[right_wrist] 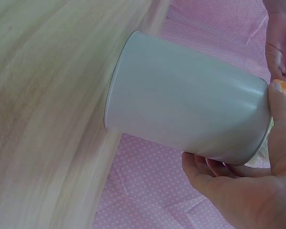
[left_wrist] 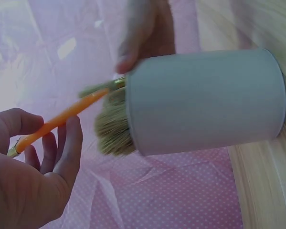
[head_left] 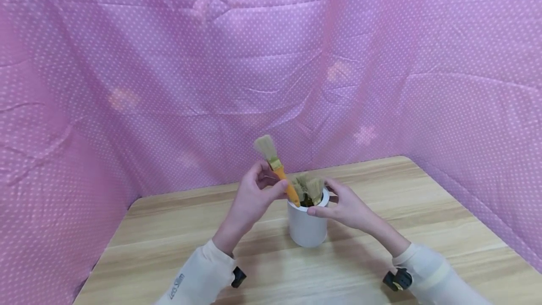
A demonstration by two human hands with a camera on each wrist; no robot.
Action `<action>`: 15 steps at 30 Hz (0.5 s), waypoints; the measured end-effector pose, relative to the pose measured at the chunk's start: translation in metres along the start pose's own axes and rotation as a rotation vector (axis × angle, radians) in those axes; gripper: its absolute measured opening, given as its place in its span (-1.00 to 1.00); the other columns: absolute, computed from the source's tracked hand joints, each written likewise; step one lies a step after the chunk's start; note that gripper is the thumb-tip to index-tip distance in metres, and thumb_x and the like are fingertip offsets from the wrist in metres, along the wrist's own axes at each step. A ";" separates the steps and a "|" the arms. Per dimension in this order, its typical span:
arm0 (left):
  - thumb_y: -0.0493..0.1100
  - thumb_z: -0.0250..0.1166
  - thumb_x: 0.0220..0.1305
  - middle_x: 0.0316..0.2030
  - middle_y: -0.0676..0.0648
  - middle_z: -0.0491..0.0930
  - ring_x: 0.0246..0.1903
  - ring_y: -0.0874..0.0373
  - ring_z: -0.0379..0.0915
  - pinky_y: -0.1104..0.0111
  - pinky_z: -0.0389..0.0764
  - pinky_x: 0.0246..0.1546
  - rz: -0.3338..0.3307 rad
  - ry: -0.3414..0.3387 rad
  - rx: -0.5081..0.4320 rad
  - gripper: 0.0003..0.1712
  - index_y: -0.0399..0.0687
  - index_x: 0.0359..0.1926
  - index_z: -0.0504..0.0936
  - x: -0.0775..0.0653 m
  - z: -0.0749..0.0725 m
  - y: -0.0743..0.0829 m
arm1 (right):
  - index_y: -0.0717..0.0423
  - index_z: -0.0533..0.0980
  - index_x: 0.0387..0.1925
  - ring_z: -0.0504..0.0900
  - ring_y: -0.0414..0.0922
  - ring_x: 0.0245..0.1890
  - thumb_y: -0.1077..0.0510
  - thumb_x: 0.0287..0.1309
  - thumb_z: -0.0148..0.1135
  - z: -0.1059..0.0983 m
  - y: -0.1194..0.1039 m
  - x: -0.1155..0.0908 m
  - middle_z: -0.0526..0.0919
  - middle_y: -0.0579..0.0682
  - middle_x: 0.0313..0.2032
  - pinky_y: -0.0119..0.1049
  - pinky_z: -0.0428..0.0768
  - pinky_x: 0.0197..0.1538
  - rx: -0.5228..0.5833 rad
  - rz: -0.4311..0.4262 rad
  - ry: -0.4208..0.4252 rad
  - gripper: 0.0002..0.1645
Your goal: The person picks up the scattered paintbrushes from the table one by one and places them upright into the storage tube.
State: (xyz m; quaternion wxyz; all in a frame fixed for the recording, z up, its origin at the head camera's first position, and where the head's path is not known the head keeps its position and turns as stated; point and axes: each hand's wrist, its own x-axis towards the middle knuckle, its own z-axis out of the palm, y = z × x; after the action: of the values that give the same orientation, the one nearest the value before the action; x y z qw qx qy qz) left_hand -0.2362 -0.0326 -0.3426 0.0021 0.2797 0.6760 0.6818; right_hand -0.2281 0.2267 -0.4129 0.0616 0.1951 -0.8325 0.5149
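My left hand [head_left: 253, 194] pinches a paintbrush [head_left: 280, 172] by its orange handle, between thumb and fingers. Its pale bristles point up, and the handle's lower end is at the rim of a white cylindrical can [head_left: 307, 228]. The can stands upright on the table, with several brushes [head_left: 314, 189] inside, bristles up; their handles are hidden. My right hand [head_left: 349, 207] grips the can at its upper right, thumb at the near rim. In the right wrist view, fingers [right_wrist: 200, 174] curl against the can's side.
A wooden table [head_left: 169, 239] carries the can near its middle. Pink dotted cloth [head_left: 237, 69] hangs behind the table and along both sides.
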 end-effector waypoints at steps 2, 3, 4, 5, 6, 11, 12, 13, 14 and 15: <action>-0.25 0.46 0.27 -0.10 -0.18 0.57 -0.05 -0.04 0.59 0.14 0.69 -0.08 0.027 0.003 0.082 -0.62 -0.18 0.01 0.50 -0.001 0.004 -0.003 | 0.00 0.39 0.35 0.48 0.04 0.26 -0.11 0.03 0.60 0.000 0.000 0.000 0.53 -0.01 0.23 0.11 0.44 0.30 -0.002 0.003 -0.001 -0.10; -0.23 0.46 0.27 -0.10 -0.16 0.57 -0.05 -0.02 0.60 0.15 0.68 -0.07 0.039 0.006 0.114 -0.64 -0.16 0.00 0.51 -0.001 0.006 -0.005 | 0.01 0.39 0.34 0.48 0.05 0.26 -0.11 0.03 0.61 0.000 0.000 0.000 0.53 -0.01 0.23 0.13 0.44 0.29 0.002 0.002 -0.002 -0.10; -0.21 0.46 0.27 -0.10 -0.13 0.58 -0.05 0.00 0.60 0.16 0.67 -0.05 0.048 0.014 0.149 -0.64 -0.14 0.00 0.52 -0.001 0.008 -0.007 | 0.01 0.40 0.34 0.48 0.05 0.26 -0.11 0.03 0.60 0.000 0.001 0.000 0.54 -0.01 0.22 0.14 0.43 0.29 0.004 0.004 -0.004 -0.10; -0.20 0.46 0.27 -0.10 -0.11 0.59 -0.06 0.02 0.60 0.14 0.66 -0.05 0.057 0.019 0.170 -0.65 -0.12 0.00 0.53 -0.001 0.009 -0.009 | 0.02 0.40 0.33 0.48 0.06 0.26 -0.11 0.03 0.61 0.001 0.001 0.001 0.54 0.00 0.21 0.14 0.43 0.30 0.008 0.004 -0.006 -0.10; -0.21 0.46 0.27 -0.10 -0.09 0.59 -0.06 0.04 0.61 0.14 0.66 -0.05 0.066 0.026 0.189 -0.66 -0.11 -0.01 0.53 -0.002 0.011 -0.010 | 0.03 0.40 0.33 0.49 0.07 0.25 -0.11 0.02 0.61 0.001 0.002 0.001 0.55 0.01 0.20 0.16 0.42 0.30 0.014 0.002 -0.008 -0.10; -0.30 0.44 0.28 -0.15 -0.11 0.61 -0.11 0.04 0.64 0.19 0.72 -0.14 0.115 0.016 0.194 -0.72 -0.15 -0.09 0.52 -0.003 0.019 -0.017 | 0.04 0.40 0.32 0.49 0.07 0.25 -0.08 0.03 0.61 0.002 0.003 0.000 0.56 0.00 0.18 0.18 0.40 0.30 0.030 -0.010 -0.012 -0.12; -0.33 0.43 0.27 -0.15 -0.11 0.61 -0.13 0.03 0.64 0.22 0.72 -0.16 0.130 0.008 0.193 -0.73 -0.16 -0.10 0.51 -0.002 0.021 -0.018 | 0.03 0.41 0.32 0.49 0.05 0.25 -0.08 0.03 0.61 0.001 0.003 0.000 0.56 -0.01 0.18 0.18 0.41 0.30 0.029 -0.014 -0.013 -0.13; -0.35 0.43 0.27 -0.16 -0.12 0.61 -0.13 0.03 0.63 0.23 0.72 -0.17 0.146 -0.003 0.194 -0.73 -0.17 -0.11 0.51 -0.002 0.023 -0.019 | 0.02 0.41 0.31 0.50 0.04 0.24 -0.08 0.03 0.61 0.001 0.003 0.000 0.56 -0.02 0.18 0.16 0.42 0.30 0.025 -0.017 -0.012 -0.14; -0.37 0.43 0.26 -0.16 -0.11 0.62 -0.14 0.03 0.63 0.23 0.72 -0.17 0.160 -0.013 0.198 -0.73 -0.17 -0.12 0.51 -0.002 0.024 -0.020 | 0.02 0.41 0.31 0.49 0.02 0.24 -0.08 0.04 0.61 0.000 0.002 0.000 0.56 -0.02 0.18 0.15 0.42 0.30 0.019 -0.019 -0.011 -0.14; -0.39 0.43 0.26 -0.18 -0.10 0.62 -0.16 0.04 0.62 0.23 0.73 -0.17 0.179 -0.019 0.217 -0.72 -0.16 -0.11 0.51 -0.001 0.026 -0.021 | 0.01 0.41 0.31 0.50 0.01 0.24 -0.08 0.04 0.60 0.000 0.002 0.000 0.56 -0.03 0.18 0.14 0.43 0.29 0.016 -0.021 -0.009 -0.15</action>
State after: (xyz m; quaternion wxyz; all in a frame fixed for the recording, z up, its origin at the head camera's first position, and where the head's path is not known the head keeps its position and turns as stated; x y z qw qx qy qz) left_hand -0.2334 -0.0074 -0.3644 -0.0824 0.3441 0.7179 0.5995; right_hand -0.2284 0.2277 -0.4143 0.0617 0.2067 -0.8264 0.5201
